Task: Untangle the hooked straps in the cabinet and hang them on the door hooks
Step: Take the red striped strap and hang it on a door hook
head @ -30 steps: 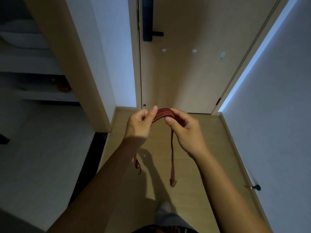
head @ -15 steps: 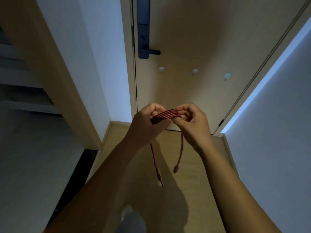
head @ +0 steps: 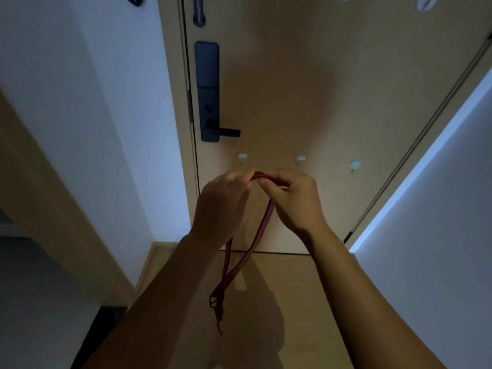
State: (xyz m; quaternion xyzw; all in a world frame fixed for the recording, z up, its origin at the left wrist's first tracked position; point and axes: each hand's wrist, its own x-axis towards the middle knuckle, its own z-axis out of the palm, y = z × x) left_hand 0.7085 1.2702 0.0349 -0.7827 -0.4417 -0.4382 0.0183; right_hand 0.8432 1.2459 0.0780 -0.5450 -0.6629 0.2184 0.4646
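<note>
A red striped strap (head: 262,227) is pinched at its middle between my left hand (head: 222,206) and my right hand (head: 294,199), held up close in front of the wooden door (head: 332,83). Its two ends hang down together between my forearms, with small hooks at the tips near the floor. Three small hooks sit in a row on the door just above my hands: a left hook (head: 242,157), a middle hook (head: 300,159) and a pale blue right hook (head: 355,165). The strap's top fold lies just below the gap between the left and middle hooks.
A dark lock plate with lever handle (head: 210,102) is on the door's left side. More white hooks (head: 426,4) show at the door's top edge. A white wall (head: 439,235) stands at right, a wooden cabinet panel (head: 40,182) at left. Wooden floor (head: 292,302) lies below.
My view has tilted up and I have come closer to the door. Both hands have raised the strap toward the row of hooks, and its hanging ends have swung together.
</note>
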